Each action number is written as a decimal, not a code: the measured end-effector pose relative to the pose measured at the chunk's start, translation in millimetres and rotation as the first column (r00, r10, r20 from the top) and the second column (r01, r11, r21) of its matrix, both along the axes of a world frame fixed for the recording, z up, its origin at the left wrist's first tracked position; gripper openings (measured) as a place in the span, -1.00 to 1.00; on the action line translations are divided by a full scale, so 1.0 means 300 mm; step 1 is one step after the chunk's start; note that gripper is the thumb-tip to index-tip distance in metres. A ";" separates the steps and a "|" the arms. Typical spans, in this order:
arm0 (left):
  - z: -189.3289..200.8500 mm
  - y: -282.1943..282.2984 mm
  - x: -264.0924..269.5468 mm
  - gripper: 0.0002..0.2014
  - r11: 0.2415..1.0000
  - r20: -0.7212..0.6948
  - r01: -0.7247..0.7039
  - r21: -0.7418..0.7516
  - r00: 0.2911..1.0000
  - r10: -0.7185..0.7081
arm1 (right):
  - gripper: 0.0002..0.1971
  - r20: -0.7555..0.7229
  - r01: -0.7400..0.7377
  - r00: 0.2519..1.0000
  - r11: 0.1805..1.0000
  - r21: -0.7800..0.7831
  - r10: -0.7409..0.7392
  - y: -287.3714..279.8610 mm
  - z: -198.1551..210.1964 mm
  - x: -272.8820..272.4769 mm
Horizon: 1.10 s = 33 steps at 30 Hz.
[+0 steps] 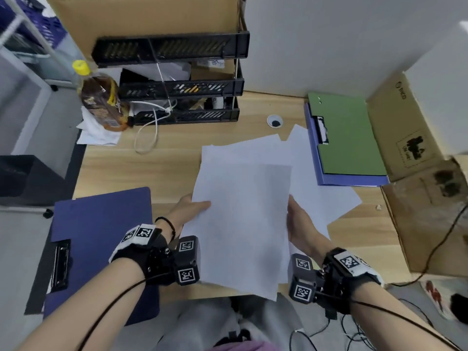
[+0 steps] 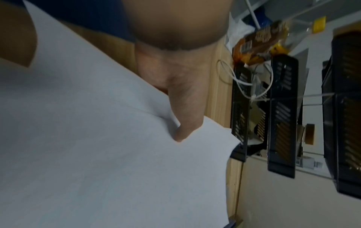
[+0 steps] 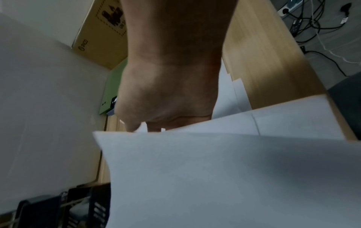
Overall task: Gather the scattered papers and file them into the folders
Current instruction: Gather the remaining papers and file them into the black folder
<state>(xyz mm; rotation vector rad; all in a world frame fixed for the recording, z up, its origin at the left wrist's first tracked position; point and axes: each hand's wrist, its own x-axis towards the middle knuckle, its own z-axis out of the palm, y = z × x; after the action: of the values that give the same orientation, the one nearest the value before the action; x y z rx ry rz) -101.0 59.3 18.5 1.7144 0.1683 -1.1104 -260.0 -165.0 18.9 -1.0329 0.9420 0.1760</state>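
wooden desk (image 1: 167, 158) against a pale wall, a black tiered tray rack (image 1: 177, 79) at the back. at the near left a dark blue clip folder (image 1: 101, 239) lies open, nothing in it. the left hand (image 1: 188, 207) pinches the left edge of a lifted stack of white papers (image 1: 243, 219), thumb on top; the right hand (image 1: 301, 224) grips the right edge. more loose sheets (image 1: 329, 198) lie beneath, and a green folder (image 1: 352, 138) waits far right. gathering looks partway done; filing not yet begun.

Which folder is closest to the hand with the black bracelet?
The dark blue folder, lying at the near left of the desk beside the left hand, which wears the bracelet. The green folder lies at the far right, stacked on a light blue one.
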 end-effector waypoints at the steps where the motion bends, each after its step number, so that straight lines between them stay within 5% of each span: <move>1: 0.001 -0.022 -0.009 -0.91 1.000 -0.004 0.005 -0.002 1.000 -0.005 | -0.49 0.006 0.035 0.999 0.999 0.033 -0.036 -0.017 0.002 -0.009; 5: 0.015 -0.098 -0.038 -0.80 0.996 -0.068 0.071 -0.057 0.995 -0.075 | -0.57 -0.011 -0.010 1.000 1.000 0.002 0.010 -0.071 0.012 -0.042; 9: -0.012 -0.150 -0.041 -0.44 0.978 -0.245 0.205 -0.046 0.946 -0.211 | -0.75 -0.047 -0.086 0.996 0.987 -0.136 0.080 -0.138 -0.016 -0.078; 11: -0.036 -0.184 -0.052 -0.51 0.980 -0.326 0.164 -0.115 0.926 -0.193 | -0.79 -0.098 -0.078 0.993 0.979 -0.190 0.060 -0.194 -0.046 -0.100; 15: -0.091 -0.291 -0.057 -0.63 0.995 -0.013 0.078 0.065 0.997 -0.077 | -0.83 -0.166 -0.064 0.986 0.947 -0.314 0.012 -0.324 -0.083 -0.149; 17: -0.110 -0.321 -0.049 -0.66 0.978 0.204 -0.075 0.195 0.978 0.034 | -0.81 -0.205 -0.140 0.977 0.909 -0.393 0.062 -0.398 -0.090 -0.157; 20: -0.112 -0.358 -0.042 -0.65 0.951 0.293 -0.167 0.261 0.952 0.087 | -0.83 -0.239 -0.211 0.966 0.846 -0.490 0.103 -0.499 -0.089 -0.154; 23: -0.116 -0.402 -0.030 -0.71 0.952 0.236 -0.185 0.245 0.964 0.126 | -0.82 -0.269 -0.321 0.942 0.780 -0.537 0.202 -0.559 -0.079 -0.135; 29: -0.187 -0.477 -0.031 -0.31 0.942 0.140 -0.223 0.249 0.971 0.193 | -0.73 -0.417 -0.580 0.814 0.604 -0.547 0.403 -0.596 -0.049 -0.089; 33: -0.164 -0.569 -0.076 -0.46 0.953 0.037 -0.227 0.200 0.974 0.225 | -0.68 -0.558 -0.737 0.676 0.431 -0.521 0.481 -0.614 -0.052 -0.077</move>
<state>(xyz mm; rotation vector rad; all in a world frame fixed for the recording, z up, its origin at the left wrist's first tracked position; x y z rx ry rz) -123.7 -111.4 -30.6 1.8299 0.4721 -0.9360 -283.2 -349.1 3.3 -2.1641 0.8879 0.6682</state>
